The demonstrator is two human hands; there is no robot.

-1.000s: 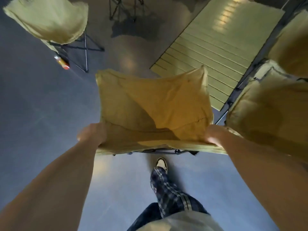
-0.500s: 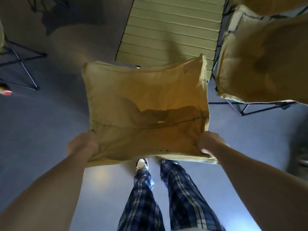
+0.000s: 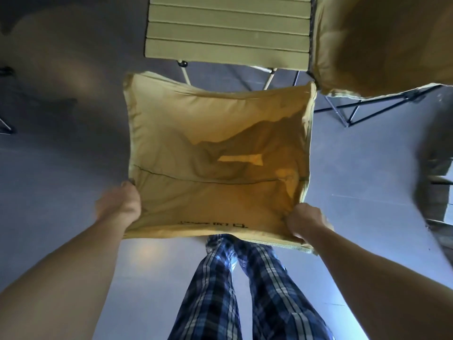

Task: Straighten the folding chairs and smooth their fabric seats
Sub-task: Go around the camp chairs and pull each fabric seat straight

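**Both near corners held, the slack lies ahead**

My left hand (image 3: pixel 119 207) grips the near left corner of the tan fabric seat of the folding chair (image 3: pixel 215 153), and my right hand (image 3: pixel 305 223) pinches its near right corner. The seat hangs directly in front of me, above my legs, both hands equally near. Its rumpled fold sits right of centre, so I judge the smoothing should pull toward me and outward.
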